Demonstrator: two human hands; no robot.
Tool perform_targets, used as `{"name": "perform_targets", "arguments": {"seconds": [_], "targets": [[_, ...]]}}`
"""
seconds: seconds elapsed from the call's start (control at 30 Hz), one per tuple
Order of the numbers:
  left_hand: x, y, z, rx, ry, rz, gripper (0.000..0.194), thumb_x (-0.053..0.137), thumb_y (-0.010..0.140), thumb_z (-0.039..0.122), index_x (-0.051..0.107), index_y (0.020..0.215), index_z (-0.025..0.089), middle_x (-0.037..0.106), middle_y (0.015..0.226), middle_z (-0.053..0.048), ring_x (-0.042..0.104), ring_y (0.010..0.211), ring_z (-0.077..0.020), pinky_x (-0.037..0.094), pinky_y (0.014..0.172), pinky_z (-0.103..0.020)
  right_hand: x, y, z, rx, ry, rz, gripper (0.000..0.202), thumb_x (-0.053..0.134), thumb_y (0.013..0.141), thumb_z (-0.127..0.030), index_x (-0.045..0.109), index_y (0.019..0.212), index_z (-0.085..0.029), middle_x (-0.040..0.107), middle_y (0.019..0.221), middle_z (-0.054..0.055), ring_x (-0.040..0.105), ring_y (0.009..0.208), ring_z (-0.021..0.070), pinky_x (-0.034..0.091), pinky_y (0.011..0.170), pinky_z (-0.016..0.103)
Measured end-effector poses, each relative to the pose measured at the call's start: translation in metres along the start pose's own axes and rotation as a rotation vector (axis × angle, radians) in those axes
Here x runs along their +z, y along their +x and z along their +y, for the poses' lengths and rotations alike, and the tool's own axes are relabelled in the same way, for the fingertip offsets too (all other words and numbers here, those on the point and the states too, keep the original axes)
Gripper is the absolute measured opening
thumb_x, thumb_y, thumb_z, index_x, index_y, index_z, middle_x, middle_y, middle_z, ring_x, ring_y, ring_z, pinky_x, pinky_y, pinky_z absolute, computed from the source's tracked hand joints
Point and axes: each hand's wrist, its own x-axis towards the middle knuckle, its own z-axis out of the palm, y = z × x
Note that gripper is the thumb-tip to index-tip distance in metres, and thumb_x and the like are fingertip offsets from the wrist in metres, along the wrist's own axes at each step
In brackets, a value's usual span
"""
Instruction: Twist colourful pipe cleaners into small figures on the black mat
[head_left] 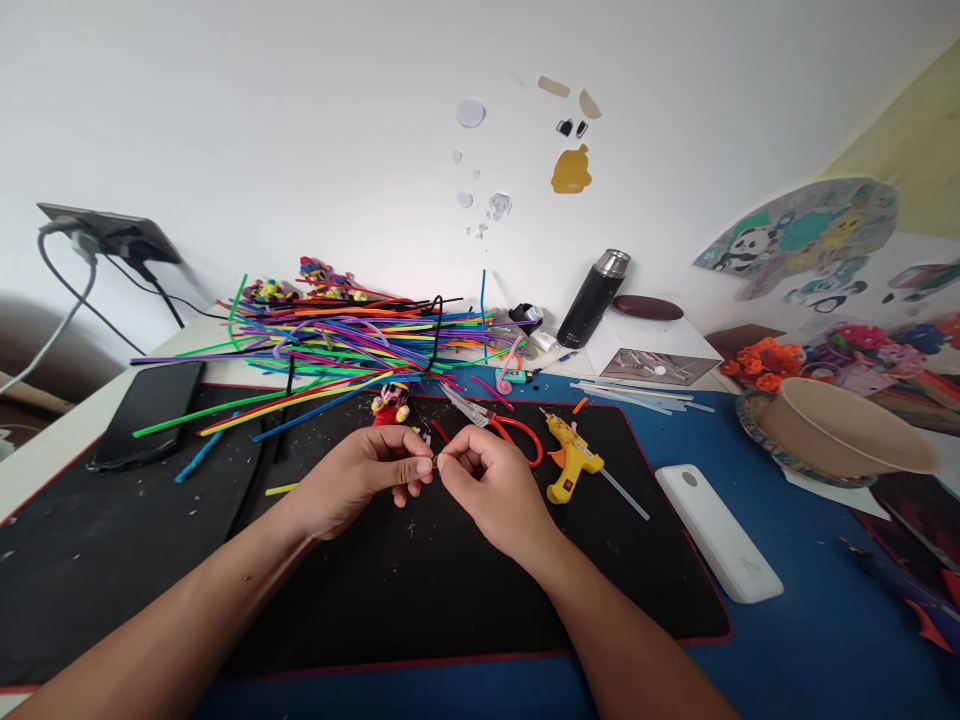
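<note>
Both hands meet over the black mat (450, 600), fingertips almost touching. A tiny orange-brown piece (435, 462) shows between them, too small to name. My left hand (360, 470) is closed, thumb and forefinger pinched at the piece's left side. From the right, my right hand (499, 490) pinches at it too, its fingers curled. Just behind the hands lies a small red, yellow and black pipe-cleaner figure (390, 403), partly covered by my left hand. Red-handled scissors (517, 430) lie behind my right hand, and a yellow glue gun (571, 462) with a glue stick in it rests to the right.
A heap of coloured pipe cleaners (337, 335) fills the back left. At left lies a black phone (146, 412). Glue sticks (637, 393), a black flask (592, 300) and a white box (652, 345) are at the back right. A white power bank (718, 533) and a beige bowl (847, 425) lie farther right.
</note>
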Motion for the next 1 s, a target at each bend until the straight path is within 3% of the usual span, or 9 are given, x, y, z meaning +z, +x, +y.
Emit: {"name": "perform_targets", "arguments": {"seconds": [0.27,0.53,0.73,1.0], "targets": [[-0.0006,-0.0025,0.0007,0.083,0.202,0.045,0.025,0.091,0.073,0.037,0.078,0.082,0.018,0.067,0.071,0.001,0.059,0.062,-0.012,0.05,0.057,-0.022,0.0006,-0.0014,0.0006,0.009,-0.007,-0.018,0.012,0.064,0.088,-0.025,0.06,0.077,-0.022,0.049,0.061,-0.007,0.045,0.055,0.0115,0.034,0.052,0.024],[-0.0025,-0.001,-0.0009,0.075,0.118,0.057,0.028,0.087,0.076,0.04,0.074,0.08,0.016,0.066,0.066,0.001,0.057,0.057,-0.0108,0.047,0.054,-0.022,-0.0038,0.0006,0.0021,0.009,0.037,-0.09,0.018,0.062,0.097,-0.037,0.067,0.089,-0.021,0.056,0.065,-0.004,0.052,0.058,0.0128,0.039,0.054,0.025],[-0.0023,0.0001,-0.0038,0.066,0.097,0.094,0.026,0.088,0.072,0.035,0.07,0.078,0.017,0.065,0.064,0.003,0.057,0.056,-0.0111,0.046,0.053,-0.022,-0.0033,0.001,0.0072,-0.094,-0.199,-0.015,0.021,0.058,0.1,-0.034,0.073,0.091,-0.022,0.061,0.068,-0.002,0.055,0.062,0.014,0.038,0.058,0.026],[0.0028,-0.0006,-0.0002,0.121,0.204,0.135,0.03,0.082,0.077,0.043,0.067,0.078,0.018,0.061,0.064,0.003,0.054,0.055,-0.0116,0.047,0.055,-0.024,-0.0008,0.0009,0.006,-0.14,-0.327,0.021,0.021,0.059,0.099,-0.03,0.075,0.088,-0.022,0.062,0.065,-0.002,0.055,0.059,0.0146,0.036,0.057,0.026]]}}
